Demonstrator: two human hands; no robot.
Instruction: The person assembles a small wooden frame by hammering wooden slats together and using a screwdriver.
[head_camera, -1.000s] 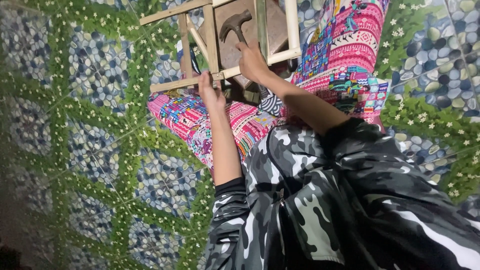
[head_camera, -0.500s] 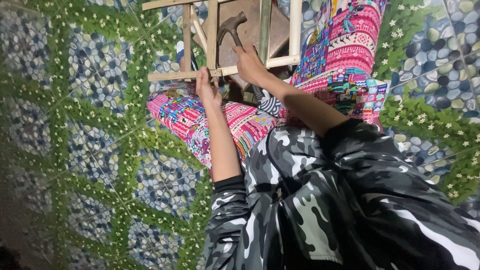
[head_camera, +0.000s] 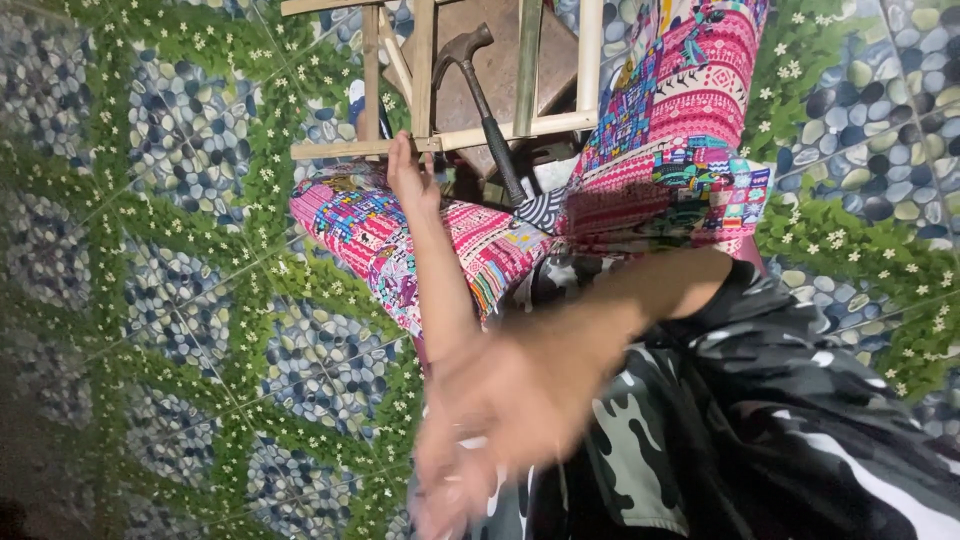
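A light wooden frame (head_camera: 520, 125) of thin slats lies across my lap, over a brown board (head_camera: 505, 70). My left hand (head_camera: 410, 175) grips its near slat from below. A claw hammer (head_camera: 485, 110) with a dark handle lies loose across the frame and board, head pointing away from me. My right hand (head_camera: 490, 410) is blurred, close to the camera and well away from the hammer, with its fingers apart and nothing in it. I sit in bright pink patterned trousers (head_camera: 680, 130) and a camouflage top (head_camera: 760, 420).
The floor (head_camera: 180, 260) is a mat printed with blue-grey pebbles, green leaves and small white flowers. It surrounds my legs on the left and right.
My right hand has let go of the hammer and pulled back towards the camera. The hammer now rests on the frame. My left hand stays on the slat.
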